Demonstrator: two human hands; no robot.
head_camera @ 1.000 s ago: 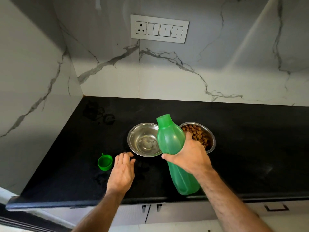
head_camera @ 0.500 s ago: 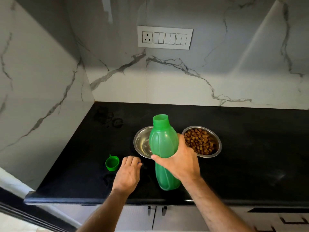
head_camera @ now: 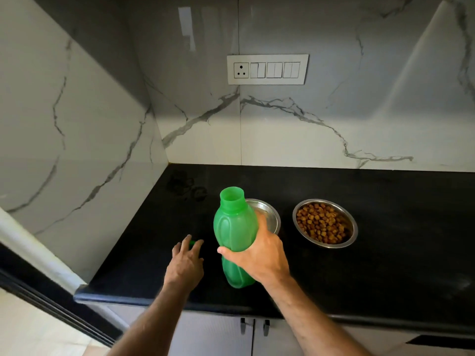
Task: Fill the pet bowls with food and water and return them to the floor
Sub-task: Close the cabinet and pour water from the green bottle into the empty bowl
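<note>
Left hand [head_camera: 185, 258] has reached the cap [head_camera: 192, 244], fingers over it; right hand [head_camera: 259, 255] holds upright bottle [head_camera: 235, 227] alongside.

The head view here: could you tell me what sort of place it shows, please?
Most likely a home kitchen: a black countertop against marble-look wall tiles, a wall socket panel, and cabinet doors below.

Soft, even daylight with a wide-angle bend.

We see a pale window reflection glaring on the glossy marble wall [head_camera: 187, 27], whose upper part lies in grey shade. The black countertop [head_camera: 398, 227] soaks up light, faintly sheened at its right edge. Straight lines bow toward the corners, and the left hand [head_camera: 185, 263] is slightly motion-blurred.
</note>
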